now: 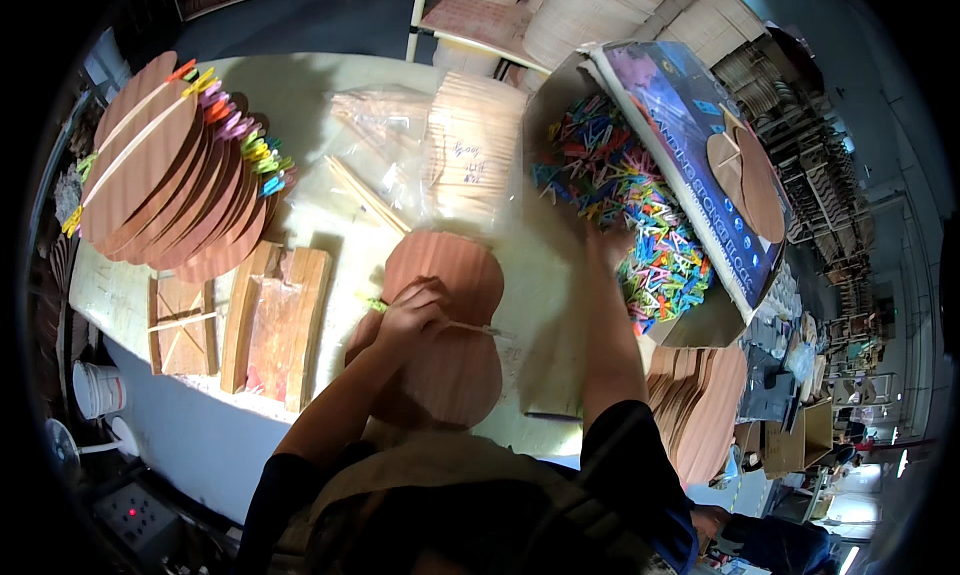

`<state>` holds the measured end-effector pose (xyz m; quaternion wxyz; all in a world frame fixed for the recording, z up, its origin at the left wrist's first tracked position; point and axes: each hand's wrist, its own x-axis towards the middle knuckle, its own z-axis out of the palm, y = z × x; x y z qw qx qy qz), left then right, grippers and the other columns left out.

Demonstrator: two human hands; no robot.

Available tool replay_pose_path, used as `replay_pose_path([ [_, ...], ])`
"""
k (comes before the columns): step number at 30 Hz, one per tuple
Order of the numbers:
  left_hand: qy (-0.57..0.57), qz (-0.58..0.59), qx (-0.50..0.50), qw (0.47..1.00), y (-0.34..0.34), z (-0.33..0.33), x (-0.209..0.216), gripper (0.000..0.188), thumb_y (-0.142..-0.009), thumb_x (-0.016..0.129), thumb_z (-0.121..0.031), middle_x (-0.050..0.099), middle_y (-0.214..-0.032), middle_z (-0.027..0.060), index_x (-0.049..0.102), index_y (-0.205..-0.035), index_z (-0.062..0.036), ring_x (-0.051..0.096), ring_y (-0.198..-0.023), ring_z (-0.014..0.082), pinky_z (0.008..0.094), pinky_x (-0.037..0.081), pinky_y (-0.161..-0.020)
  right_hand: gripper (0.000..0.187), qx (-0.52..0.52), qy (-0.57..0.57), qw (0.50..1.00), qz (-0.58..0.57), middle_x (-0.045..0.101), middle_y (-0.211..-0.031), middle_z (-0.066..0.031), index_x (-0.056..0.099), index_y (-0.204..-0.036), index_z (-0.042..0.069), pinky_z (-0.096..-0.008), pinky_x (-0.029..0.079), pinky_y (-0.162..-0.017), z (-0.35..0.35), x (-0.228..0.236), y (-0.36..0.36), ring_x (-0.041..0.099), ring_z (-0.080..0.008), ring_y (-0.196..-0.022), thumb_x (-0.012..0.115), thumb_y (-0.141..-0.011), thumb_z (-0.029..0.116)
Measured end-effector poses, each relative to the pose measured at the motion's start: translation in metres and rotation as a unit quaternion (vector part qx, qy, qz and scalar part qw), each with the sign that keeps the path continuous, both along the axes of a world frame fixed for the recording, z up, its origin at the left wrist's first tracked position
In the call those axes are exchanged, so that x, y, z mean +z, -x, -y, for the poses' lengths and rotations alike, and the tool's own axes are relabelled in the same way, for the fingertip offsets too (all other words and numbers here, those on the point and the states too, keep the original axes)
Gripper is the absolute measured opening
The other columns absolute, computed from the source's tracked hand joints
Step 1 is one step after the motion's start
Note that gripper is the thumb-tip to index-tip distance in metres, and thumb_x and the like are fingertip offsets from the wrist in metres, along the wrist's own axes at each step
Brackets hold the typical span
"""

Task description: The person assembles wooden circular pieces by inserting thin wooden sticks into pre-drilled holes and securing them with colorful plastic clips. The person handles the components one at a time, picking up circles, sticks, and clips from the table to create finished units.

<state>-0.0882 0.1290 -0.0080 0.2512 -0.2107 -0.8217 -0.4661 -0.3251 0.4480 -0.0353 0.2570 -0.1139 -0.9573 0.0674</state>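
Observation:
A brown, guitar-shaped wooden board [450,380] lies in front of me. My left hand [415,310] rests on its waist, fingers curled over a thin pale wooden strip [470,327] that crosses the board. A yellow-green clothespin [372,303] shows at the board's left edge, beside that hand. My right hand [608,245] reaches into the near left side of a cardboard box [700,333] full of small colourful clothespins [660,265]. Its fingers are blurred and partly lost among the clothespins, so whether they grip one does not show.
At the left fans a row of similar boards [140,190] with strips clipped on. Wooden blocks [305,325] lie below it. Bundled sticks [470,155] in plastic and a few loose sticks [365,195] lie beyond my board. More boards [700,405] stack at right.

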Motion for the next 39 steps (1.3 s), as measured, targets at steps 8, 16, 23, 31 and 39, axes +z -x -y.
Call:
replay_pose_path([
  [8, 0.008, 0.043, -0.020, 0.999, -0.002, 0.003, 0.008, 0.010, -0.063, 0.065, 0.000, 0.058, -0.087, 0.0083, 0.056, -0.067, -0.0040, 0.055, -0.096, 0.0289, 0.0385, 0.044, -0.084, 0.084, -0.064, 0.085, 0.945, 0.309, 0.015, -0.147, -0.0194, 0.020, -0.143, 0.033, -0.0642, -0.004, -0.102, -0.072, -0.017, -0.037, 0.001, -0.0366, -0.138, 0.046, -0.073, 0.071],
  [16, -0.040, 0.130, 0.130, 0.982, -0.041, 0.070, 0.022, 0.017, -0.081, 0.061, -0.007, 0.060, -0.100, 0.0123, 0.061, -0.099, -0.0053, 0.059, -0.091, 0.0296, 0.0339, 0.048, -0.080, 0.048, 0.041, -0.088, 0.976, 0.197, 0.044, -0.131, -0.0126, 0.043, -0.129, 0.015, -0.0580, 0.033, -0.091, 0.022, -0.038, -0.148, 0.041, -0.0364, -0.116, 0.042, -0.090, 0.042],
  [23, -0.332, 0.005, 0.730, 0.598, -0.129, 0.281, -0.033, 0.019, -0.082, 0.060, -0.011, 0.058, -0.081, 0.0120, 0.052, -0.094, 0.0010, 0.055, -0.069, 0.0208, 0.0336, 0.047, -0.069, 0.049, 0.168, -0.044, 0.983, 0.065, 0.040, -0.133, -0.0166, 0.046, -0.123, 0.007, -0.0566, 0.032, -0.095, 0.010, -0.079, -0.216, 0.036, -0.0346, -0.123, 0.054, -0.086, 0.038],
  [31, -0.378, 0.286, 0.742, 0.474, -0.172, 0.382, -0.066, 0.040, -0.069, 0.077, -0.033, 0.065, -0.080, 0.0142, 0.059, -0.085, -0.0017, 0.062, -0.073, 0.0247, 0.0367, 0.050, -0.068, 0.046, 0.151, -0.051, 0.979, 0.127, 0.057, -0.106, -0.0203, 0.056, -0.104, 0.005, -0.0469, 0.047, -0.078, 0.007, -0.057, -0.246, 0.054, -0.0372, -0.099, 0.061, -0.079, 0.043],
  [39, -0.397, -0.123, 0.539, 0.732, -0.155, 0.297, 0.002, 0.010, -0.088, 0.057, -0.007, 0.057, -0.084, 0.0018, 0.061, -0.096, -0.0022, 0.051, -0.078, 0.0099, 0.0225, 0.043, -0.070, 0.040, 0.102, 0.000, 0.949, 0.297, 0.064, -0.083, -0.0153, 0.062, -0.088, 0.007, -0.0455, 0.051, -0.063, 0.030, -0.021, -0.256, 0.063, -0.0349, -0.071, 0.060, -0.078, 0.046],
])
